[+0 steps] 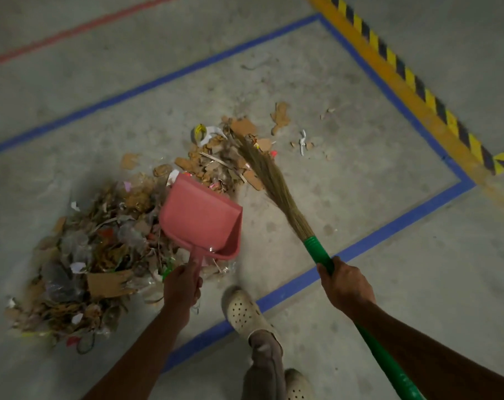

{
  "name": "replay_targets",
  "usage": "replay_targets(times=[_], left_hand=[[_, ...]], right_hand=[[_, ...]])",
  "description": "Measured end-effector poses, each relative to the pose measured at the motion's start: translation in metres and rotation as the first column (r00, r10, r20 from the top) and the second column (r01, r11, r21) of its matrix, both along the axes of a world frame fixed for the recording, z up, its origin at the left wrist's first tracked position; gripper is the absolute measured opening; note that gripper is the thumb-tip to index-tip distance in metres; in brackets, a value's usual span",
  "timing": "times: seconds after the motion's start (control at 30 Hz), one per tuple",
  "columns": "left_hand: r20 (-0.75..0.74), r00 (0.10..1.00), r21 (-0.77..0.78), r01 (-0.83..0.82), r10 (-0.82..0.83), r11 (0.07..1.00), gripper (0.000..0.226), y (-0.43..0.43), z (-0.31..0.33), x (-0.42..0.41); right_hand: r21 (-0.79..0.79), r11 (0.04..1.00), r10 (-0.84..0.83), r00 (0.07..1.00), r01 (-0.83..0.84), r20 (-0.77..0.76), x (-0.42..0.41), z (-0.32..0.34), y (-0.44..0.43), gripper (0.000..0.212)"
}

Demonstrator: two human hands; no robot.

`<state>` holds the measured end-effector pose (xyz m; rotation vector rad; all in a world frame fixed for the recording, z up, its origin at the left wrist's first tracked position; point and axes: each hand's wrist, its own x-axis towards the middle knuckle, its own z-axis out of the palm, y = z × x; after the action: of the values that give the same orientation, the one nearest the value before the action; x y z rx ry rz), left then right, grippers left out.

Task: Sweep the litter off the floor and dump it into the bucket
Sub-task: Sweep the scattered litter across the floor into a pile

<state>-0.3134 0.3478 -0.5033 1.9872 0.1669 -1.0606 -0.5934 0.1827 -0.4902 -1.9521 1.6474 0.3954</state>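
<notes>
A person is gripping the thin handle of a pink dustpan (201, 217) in the left hand (184, 284) and closing the right hand (343, 284) round the green shaft of a grass broom (271, 180), whose soft bristles are lying against a smaller heap (225, 160) just beyond the pan's lip. The litter (100, 255) (torn cardboard, paper scraps, crinkled plastic film) is lying mostly in a loose pile on the concrete floor (346, 183) left of the pan. It is looking light and flyaway, likely calling for short, low strokes. Open floor is stretching right toward the blue tape line (403, 220) and striped kerb (403, 70); one shoe (245, 310) is standing near the pan, and the bucket is not appearing in view
</notes>
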Motion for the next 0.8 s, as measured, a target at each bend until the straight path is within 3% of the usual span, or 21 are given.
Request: replay_targets(times=[0.4, 0.6, 0.8], left_hand=[[-0.069, 0.987, 0.08, 0.151, -0.145, 0.985, 0.06, -0.127, -0.021, 0.054], [-0.061, 0.975, 0.012, 0.217, -0.215, 0.976, 0.055, -0.197, -0.029, 0.067], [-0.076, 0.983, 0.017, 0.171, -0.169, 0.985, 0.044, -0.248, -0.049, 0.044]], right_hand=[[0.035, 0.969, -0.243, 0.969, 0.244, -0.033, 0.029, -0.026, -0.129, 0.039], [0.04, 0.977, -0.203, 0.974, 0.208, -0.104, 0.031, -0.041, -0.206, 0.042], [0.089, 0.902, -0.419, 0.907, 0.422, -0.048, -0.01, -0.069, -0.267, 0.045]])
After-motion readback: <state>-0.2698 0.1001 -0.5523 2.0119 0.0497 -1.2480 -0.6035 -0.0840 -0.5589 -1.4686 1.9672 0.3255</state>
